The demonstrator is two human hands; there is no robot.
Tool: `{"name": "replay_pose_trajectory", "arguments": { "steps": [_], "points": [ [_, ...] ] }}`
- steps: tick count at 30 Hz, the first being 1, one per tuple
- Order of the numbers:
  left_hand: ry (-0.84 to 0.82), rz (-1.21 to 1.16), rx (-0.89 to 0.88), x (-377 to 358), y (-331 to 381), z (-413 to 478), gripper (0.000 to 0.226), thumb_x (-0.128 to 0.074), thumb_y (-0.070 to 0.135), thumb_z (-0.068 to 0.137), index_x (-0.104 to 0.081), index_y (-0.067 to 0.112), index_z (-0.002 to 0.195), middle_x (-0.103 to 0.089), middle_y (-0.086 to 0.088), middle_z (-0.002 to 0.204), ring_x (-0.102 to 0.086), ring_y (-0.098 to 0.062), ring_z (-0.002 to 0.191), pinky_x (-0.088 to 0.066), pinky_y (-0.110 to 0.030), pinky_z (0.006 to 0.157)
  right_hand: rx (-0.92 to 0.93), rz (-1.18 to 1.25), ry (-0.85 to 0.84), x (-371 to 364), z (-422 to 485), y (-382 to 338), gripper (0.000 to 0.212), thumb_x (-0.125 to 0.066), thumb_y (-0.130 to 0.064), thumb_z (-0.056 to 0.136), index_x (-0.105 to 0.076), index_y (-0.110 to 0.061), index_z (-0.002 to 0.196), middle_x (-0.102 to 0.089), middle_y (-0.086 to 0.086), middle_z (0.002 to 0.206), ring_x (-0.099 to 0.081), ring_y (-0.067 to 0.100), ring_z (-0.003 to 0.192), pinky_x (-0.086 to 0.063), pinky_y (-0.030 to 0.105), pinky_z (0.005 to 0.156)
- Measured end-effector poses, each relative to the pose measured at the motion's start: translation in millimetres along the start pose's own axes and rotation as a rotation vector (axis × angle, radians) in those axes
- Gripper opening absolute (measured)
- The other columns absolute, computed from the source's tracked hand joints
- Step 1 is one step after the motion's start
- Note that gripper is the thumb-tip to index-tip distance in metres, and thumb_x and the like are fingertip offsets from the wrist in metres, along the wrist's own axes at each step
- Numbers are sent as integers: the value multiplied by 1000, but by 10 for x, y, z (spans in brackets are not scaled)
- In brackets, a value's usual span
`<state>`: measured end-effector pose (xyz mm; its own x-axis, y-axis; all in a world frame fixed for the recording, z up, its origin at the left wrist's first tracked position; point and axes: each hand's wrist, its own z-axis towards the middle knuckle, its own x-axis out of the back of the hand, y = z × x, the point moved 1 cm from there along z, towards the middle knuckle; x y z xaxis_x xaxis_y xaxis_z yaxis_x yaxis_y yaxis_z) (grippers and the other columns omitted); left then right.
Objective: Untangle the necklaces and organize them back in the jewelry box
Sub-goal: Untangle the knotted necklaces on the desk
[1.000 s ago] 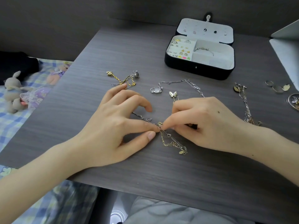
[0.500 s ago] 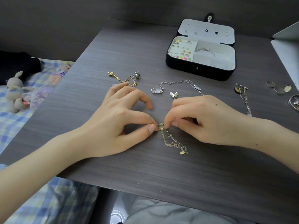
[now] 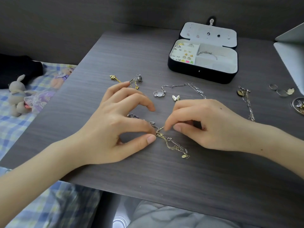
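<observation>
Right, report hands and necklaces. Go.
Left hand pinches tangle; right hand at its gold strand, grip unclear. Tangle not undone. Box open, nothing blocking it.

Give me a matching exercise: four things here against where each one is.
1 bangle
2 butterfly pendant
3 plush rabbit
4 tangle

a on the checked bedding
b pinched by the left hand
c inside the jewelry box
d on the desk, beyond the right hand

Pairs: 1-c, 2-d, 3-a, 4-b.
</observation>
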<state>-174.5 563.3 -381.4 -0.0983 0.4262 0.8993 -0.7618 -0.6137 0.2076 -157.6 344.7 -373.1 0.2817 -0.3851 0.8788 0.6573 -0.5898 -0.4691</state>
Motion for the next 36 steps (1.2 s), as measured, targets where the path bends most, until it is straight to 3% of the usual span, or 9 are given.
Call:
{"name": "replay_pose_trajectory", "arguments": {
  "steps": [13, 16, 20, 25, 29, 36],
  "points": [
    [19, 25, 30, -56, 51, -79, 29, -50, 40, 92, -77, 32, 88, -63, -4, 106, -57, -29, 102, -31, -56, 101, -1, -41, 51, -107, 18, -58, 28, -50, -20, 83, -71, -37, 91, -54, -14, 76, -41, -4, 58, -26, 13, 53],
    [26, 42, 22, -58, 44, -81, 28, -51, 39, 92, -78, 32, 87, -64, -4, 106, -58, -30, 101, -32, -55, 101, 77, -157, 132, -108, 7, -23, 37, -47, -11, 81, -73, -35, 92, -54, -13, 74, -38, 6, 59, -29, 22, 50],
    [15, 67, -3, -36, 0, -73, 28, -51, 40, 92, -78, 33, 88, -64, -4, 108, -58, -28, 103, -31, -56, 102, 252, -409, 153, -92, -30, 12, 45, -45, -6, 75, -74, -31, 97, -57, -3, 73, -49, 22, 57, -33, 28, 51],
    [-7, 71, -55, 12, -43, -27, 30, -51, 40, 92, -78, 31, 83, -64, -4, 109, -57, -26, 104, -29, -53, 104, 403, -740, 156, -70, -35, 2, 32, -47, -1, 84, -70, -20, 94, -53, 2, 71, -40, 23, 56, -27, 32, 52],
    [-27, 75, -73, 34, -65, -3, 30, -53, 39, 91, -77, 28, 78, -64, -5, 107, -57, -28, 105, -29, -52, 105, 474, -809, 154, -36, -57, 58, 26, -49, 0, 84, -68, -17, 90, -52, 2, 71, -39, 23, 56, -28, 33, 52],
    [-42, 84, -102, 41, -33, 24, 29, -54, 40, 91, -76, 28, 77, -63, -4, 107, -57, -27, 106, -29, -53, 104, 520, -773, 137, 25, -145, 117, 28, -53, -1, 84, -69, -18, 99, -54, 3, 73, -40, 23, 56, -27, 32, 54]
  ]
}}
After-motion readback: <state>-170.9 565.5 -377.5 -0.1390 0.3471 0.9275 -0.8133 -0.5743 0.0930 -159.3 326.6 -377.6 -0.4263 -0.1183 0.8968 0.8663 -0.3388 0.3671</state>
